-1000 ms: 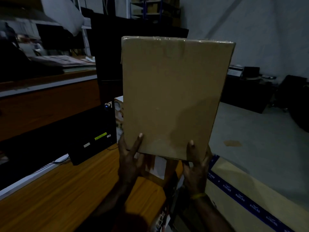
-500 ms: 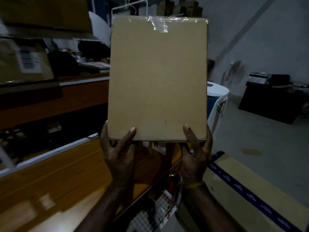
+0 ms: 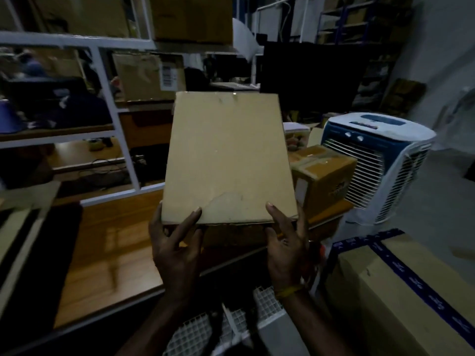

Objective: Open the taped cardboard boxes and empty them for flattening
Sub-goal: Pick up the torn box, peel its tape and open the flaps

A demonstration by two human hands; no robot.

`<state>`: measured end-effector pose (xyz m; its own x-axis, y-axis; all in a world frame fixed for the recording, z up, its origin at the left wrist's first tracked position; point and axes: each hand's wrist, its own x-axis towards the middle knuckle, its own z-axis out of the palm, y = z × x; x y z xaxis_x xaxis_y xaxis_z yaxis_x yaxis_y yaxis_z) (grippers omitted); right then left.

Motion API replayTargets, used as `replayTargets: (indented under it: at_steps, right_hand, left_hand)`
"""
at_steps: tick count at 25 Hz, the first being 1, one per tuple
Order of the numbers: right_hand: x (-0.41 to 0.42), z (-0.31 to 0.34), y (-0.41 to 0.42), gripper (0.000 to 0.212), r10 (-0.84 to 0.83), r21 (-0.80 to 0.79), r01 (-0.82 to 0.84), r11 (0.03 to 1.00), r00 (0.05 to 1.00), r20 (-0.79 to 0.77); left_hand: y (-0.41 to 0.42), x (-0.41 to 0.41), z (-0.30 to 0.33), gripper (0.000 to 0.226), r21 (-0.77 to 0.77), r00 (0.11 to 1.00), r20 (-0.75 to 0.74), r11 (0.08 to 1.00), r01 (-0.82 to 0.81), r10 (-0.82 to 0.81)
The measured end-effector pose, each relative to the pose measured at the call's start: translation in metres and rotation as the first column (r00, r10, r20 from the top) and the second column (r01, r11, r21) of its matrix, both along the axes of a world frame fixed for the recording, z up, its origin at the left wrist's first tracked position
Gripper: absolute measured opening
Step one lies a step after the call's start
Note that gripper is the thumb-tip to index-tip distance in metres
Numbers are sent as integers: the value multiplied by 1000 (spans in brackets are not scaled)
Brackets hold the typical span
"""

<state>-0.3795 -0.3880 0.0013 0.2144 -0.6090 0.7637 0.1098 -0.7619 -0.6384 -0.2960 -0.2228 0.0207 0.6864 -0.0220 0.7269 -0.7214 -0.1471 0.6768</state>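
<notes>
Left hand (image 3: 177, 249) and right hand (image 3: 285, 253) grip the cardboard box (image 3: 228, 160) by its lower corners, thumbs on its face. Their fingers are hidden behind it. Dim light blurs the shelves (image 3: 110, 119).

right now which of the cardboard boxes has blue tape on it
The large cardboard box at the lower right, crossed by printed blue tape. The flat box in the hands shows no blue tape, nor does the small brown box by the air cooler.

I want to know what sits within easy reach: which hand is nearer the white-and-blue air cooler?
Right. The right hand grips the held cardboard box's near right corner, on the side toward the air cooler. The left hand grips the near left corner, farther away.
</notes>
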Motion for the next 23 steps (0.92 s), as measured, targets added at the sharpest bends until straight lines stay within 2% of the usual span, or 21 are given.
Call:
replayTargets:
  at_steps: [2, 7, 12, 15, 17, 19, 21, 23]
  right_hand:
    - [3, -13, 13, 70, 63, 67, -62, 996, 998, -22]
    - [24, -28, 44, 74, 149, 160, -133, 978, 985, -91]
    - [50, -19, 45, 53, 112, 120, -94, 988, 982, -150]
    - [57, -29, 43, 78, 119, 157, -99, 983, 985, -127]
    - [58, -44, 42, 91, 198, 281, -154, 947, 971, -132]
    - [63, -72, 35, 94, 319, 422, -225, 878, 933, -165]
    - [68, -100, 30, 89, 423, 526, -255, 811, 877, -227]
    - [76, -121, 24, 81, 456, 562, -236, 793, 841, -290]
  left_hand:
    - [15, -2, -8, 51, 11, 998, -68, 1000, 1, 0]
    - [57, 11, -18, 44, 144, 984, -83, 979, -142, 155]
    - [56, 27, -11, 43, 263, 972, -50, 942, -210, 231]
    - [53, 39, -23, 54, 318, 961, 27, 909, -269, 275]
    - [54, 51, -45, 72, 329, 966, 24, 910, -251, 258]
    - [58, 64, -77, 85, 369, 976, -62, 913, -173, 210]
    - [67, 77, -111, 87, 413, 983, -130, 908, -67, 132]
    - [73, 91, -131, 87, 450, 987, -144, 893, 8, 64]
